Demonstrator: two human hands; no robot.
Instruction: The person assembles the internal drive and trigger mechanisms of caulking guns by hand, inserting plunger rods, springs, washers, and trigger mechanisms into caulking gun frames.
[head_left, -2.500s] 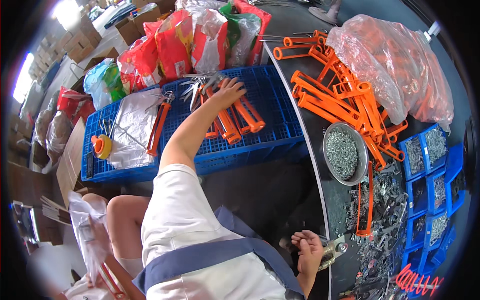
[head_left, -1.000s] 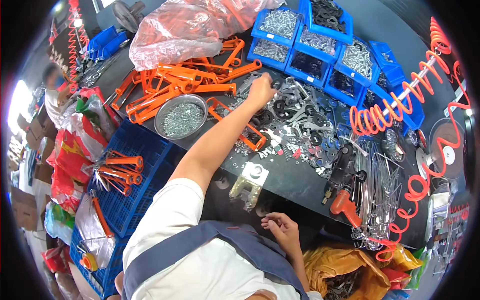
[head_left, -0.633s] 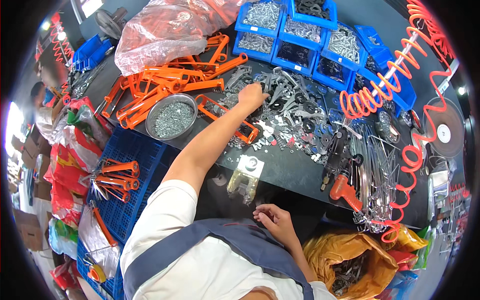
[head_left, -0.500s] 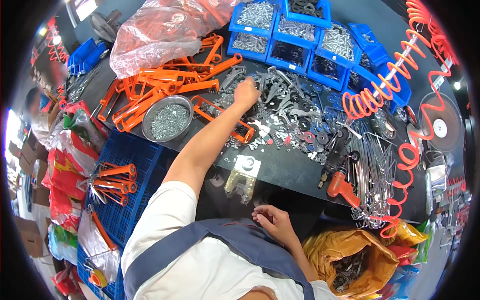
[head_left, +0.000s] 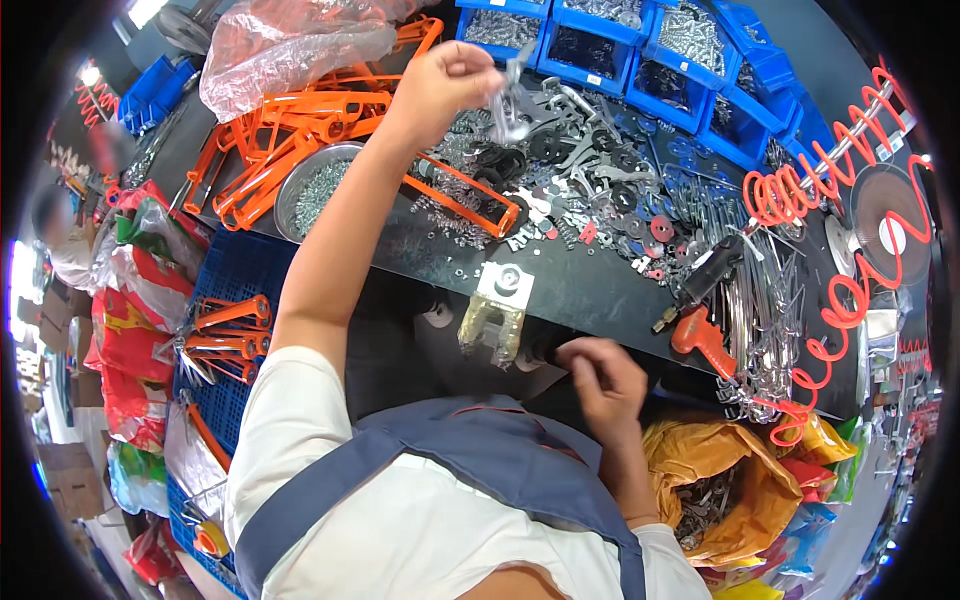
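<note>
Raised over the pile at the back of the bench, my left hand (head_left: 445,92) is closed on a shiny metal lever-like part (head_left: 510,105), its outline smeared by motion. Below it lies a heap of loose grey metal parts (head_left: 580,140). My right hand (head_left: 607,388) hovers by the bench's front edge, loosely curled with its thumb apart; nothing shows in it. Close to its left, a white block fixture (head_left: 503,287) with a round fitting sits at the edge. An orange frame (head_left: 470,195) lies between the fixture and the pile.
Several blue bins (head_left: 590,50) of small hardware line the back. A metal bowl (head_left: 290,205) of small parts stands beside orange frames (head_left: 300,130). At the right are an orange-handled air screwdriver (head_left: 703,340), metal rods (head_left: 765,330) and a coiled red hose (head_left: 850,300). A yellow sack (head_left: 730,540) stands lower right.
My left hand has lifted from the pile, up and to the left, with a metal part in it. My right hand has moved up and right, nearer the bench edge. The view has shifted slightly.
</note>
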